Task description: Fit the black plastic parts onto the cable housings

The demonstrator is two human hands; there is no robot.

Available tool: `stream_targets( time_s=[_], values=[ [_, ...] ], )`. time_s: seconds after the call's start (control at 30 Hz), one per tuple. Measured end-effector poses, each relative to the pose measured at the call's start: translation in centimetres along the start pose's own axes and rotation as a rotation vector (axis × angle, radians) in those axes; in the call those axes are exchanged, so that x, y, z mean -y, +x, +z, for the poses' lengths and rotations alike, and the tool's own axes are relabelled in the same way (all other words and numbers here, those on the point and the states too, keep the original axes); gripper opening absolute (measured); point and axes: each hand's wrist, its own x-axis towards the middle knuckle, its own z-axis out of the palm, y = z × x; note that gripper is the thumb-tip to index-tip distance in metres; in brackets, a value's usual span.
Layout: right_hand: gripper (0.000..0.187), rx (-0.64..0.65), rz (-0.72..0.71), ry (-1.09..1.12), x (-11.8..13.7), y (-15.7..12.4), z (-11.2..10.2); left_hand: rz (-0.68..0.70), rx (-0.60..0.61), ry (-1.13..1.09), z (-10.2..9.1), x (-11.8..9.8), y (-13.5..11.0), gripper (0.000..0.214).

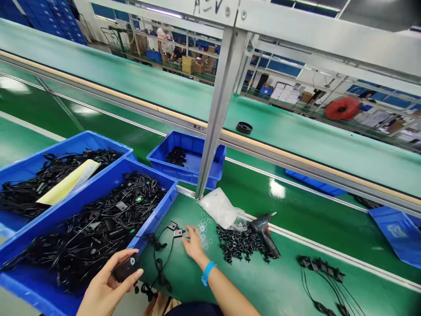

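Note:
At the lower left, my left hand [110, 281] grips a small black box-shaped part [124, 267] with a round silvery spot on its face, pinched between thumb and fingers. My right hand [193, 242], wearing a blue wristband [208, 273], is on the green bench with its fingers apart and nothing visible in them. Just left of its fingertips lie two small square modules [178, 233] with black cables [160, 265]. Thin clear rings [203, 226] are scattered right beside it. Further right is a pile of small black curved parts [241, 244].
Blue bins [154, 219] full of black cabled parts stand at left. A smaller blue bin [171, 170] sits behind the upright metal post [217, 109]. A white plastic bag [219, 207], a power screwdriver [265, 235] and more cabled parts [320, 267] lie rightward. A conveyor [131, 81] runs behind.

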Motion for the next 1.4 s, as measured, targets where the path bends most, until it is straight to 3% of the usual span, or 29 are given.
stream_targets(
  time_s=[0.07,0.2,0.3,0.57,0.67,0.83,0.93,1.03,1.2,1.3,1.4],
  values=[
    [0.033,-0.047,-0.001,-0.08,-2.0,-1.4,-3.2,-0.021,0.031,-0.092,-0.1,-1.0,-0.2,0.056],
    [0.026,-0.179,0.05,-0.309,-6.2,-3.3,-9.9,-0.239,0.23,-0.427,-0.4,-2.8,-0.9,0.05],
    [0.022,-0.223,0.096,-0.474,-8.0,-3.2,-12.4,-0.307,0.328,-0.562,0.4,-3.4,-1.1,0.052],
    [0.015,-0.155,0.017,-0.704,-7.3,-0.3,-11.2,-0.296,0.43,-0.435,5.2,-1.1,-1.6,0.046],
    [0.017,-0.138,0.016,-0.696,-7.3,-0.1,-11.0,-0.322,0.491,-0.405,5.7,0.3,-1.9,0.046],
    [0.022,-0.161,0.03,-0.555,-7.1,-0.3,-11.3,-0.316,0.458,-0.318,5.9,1.9,-1.6,0.05],
    [0.024,-0.199,0.017,-0.382,-5.6,-0.7,-11.6,-0.314,0.474,-0.291,6.1,2.7,-1.3,0.057],
    [0.023,-0.207,-0.01,-0.133,-2.2,-1.9,-11.6,-0.263,0.437,-0.257,6.3,3.2,-1.0,0.054],
    [0.043,-0.009,-0.066,0.332,6.3,-6.8,-10.9,-0.151,0.38,-0.15,6.6,3.0,-1.2,0.042],
    [0.032,0.139,-0.154,0.532,10.1,-9.7,-10.5,-0.111,0.393,-0.127,6.7,2.7,-1.4,0.04],
    [0.016,0.098,-0.311,0.443,11.7,-10.8,-10.3,-0.079,0.412,-0.129,6.6,2.5,-1.5,0.039]
  ],
)
